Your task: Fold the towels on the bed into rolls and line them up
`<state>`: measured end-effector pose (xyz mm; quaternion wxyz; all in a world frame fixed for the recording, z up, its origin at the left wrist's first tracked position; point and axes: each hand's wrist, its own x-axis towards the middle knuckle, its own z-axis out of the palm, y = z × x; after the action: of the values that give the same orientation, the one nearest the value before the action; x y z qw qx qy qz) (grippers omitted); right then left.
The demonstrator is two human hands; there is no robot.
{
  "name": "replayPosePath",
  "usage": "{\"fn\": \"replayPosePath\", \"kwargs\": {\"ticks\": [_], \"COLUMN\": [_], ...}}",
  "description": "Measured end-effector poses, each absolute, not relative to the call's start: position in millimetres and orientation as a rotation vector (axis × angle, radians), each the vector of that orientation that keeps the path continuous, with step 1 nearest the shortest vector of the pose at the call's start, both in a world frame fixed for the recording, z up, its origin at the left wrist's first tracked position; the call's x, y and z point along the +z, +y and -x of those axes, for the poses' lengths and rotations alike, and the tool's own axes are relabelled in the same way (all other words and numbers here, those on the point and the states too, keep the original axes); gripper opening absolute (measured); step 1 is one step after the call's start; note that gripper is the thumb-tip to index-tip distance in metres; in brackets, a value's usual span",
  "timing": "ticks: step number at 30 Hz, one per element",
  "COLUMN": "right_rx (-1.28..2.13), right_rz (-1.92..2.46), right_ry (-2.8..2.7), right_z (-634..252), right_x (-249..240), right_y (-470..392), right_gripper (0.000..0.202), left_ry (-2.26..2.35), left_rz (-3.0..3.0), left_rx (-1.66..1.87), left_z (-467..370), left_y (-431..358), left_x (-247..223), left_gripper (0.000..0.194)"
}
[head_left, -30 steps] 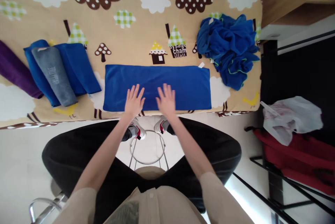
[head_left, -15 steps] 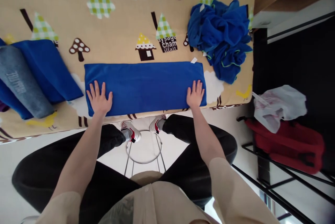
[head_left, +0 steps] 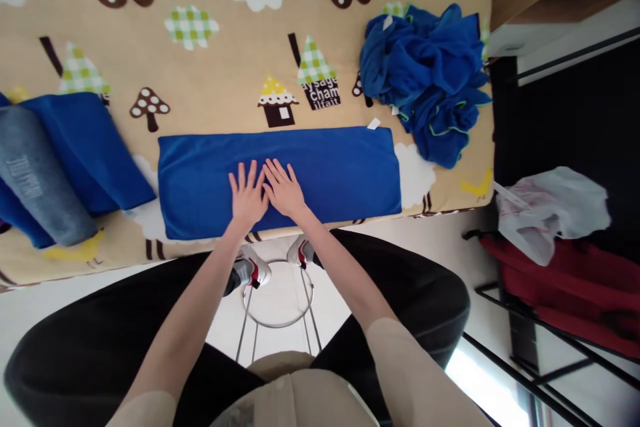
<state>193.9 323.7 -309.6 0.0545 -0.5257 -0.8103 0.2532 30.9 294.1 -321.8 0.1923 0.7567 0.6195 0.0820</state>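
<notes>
A long blue cloth [head_left: 350,170] lies flat along the front edge of the patterned bed cover [head_left: 200,100], a small white tag at its top right edge. Near the cloth's middle, my left hand [head_left: 248,199] rests palm down with fingers spread. My right hand [head_left: 285,190] lies flat just beside it, fingers apart, and the two hands meet or nearly meet at the fingertips. Neither hand holds anything.
A crumpled heap of blue cloths [head_left: 425,74] sits at the right. At the left are folded blue cloth [head_left: 95,147] and a rolled grey-blue towel [head_left: 40,174]. A white plastic bag [head_left: 555,207] and a red bag [head_left: 575,287] are beyond the right edge.
Both hands have moved inward from the two ends of the blue cloth to its middle. The view has shifted slightly, and the cloth still lies flat.
</notes>
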Motion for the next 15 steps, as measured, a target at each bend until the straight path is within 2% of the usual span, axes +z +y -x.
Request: {"fn": "replayPosePath", "kwargs": {"ticks": [3, 6, 11, 15], "right_rx": [0.779, 0.712, 0.399, 0.356], "right_rz": [1.587, 1.784, 2.240, 2.542], "right_ry": [-2.430, -2.316, -2.120, -1.956], "right_z": [-214, -283, -408, -478], "right_x": [-317, -320, -330, -334], "right_y": [348, 372, 403, 421], "right_gripper": [0.064, 0.067, 0.069, 0.067], "left_ry": [1.948, 2.117, 2.182, 2.168], "left_rz": [-2.011, -1.875, -1.852, -1.834], "left_rx": [0.290, 0.334, 0.354, 0.289], "left_z": [1, 50, 102, 120], "left_y": [323, 349, 380, 399], "left_x": [-325, -325, -326, -328], "left_gripper": [0.068, 0.072, 0.092, 0.103]}}
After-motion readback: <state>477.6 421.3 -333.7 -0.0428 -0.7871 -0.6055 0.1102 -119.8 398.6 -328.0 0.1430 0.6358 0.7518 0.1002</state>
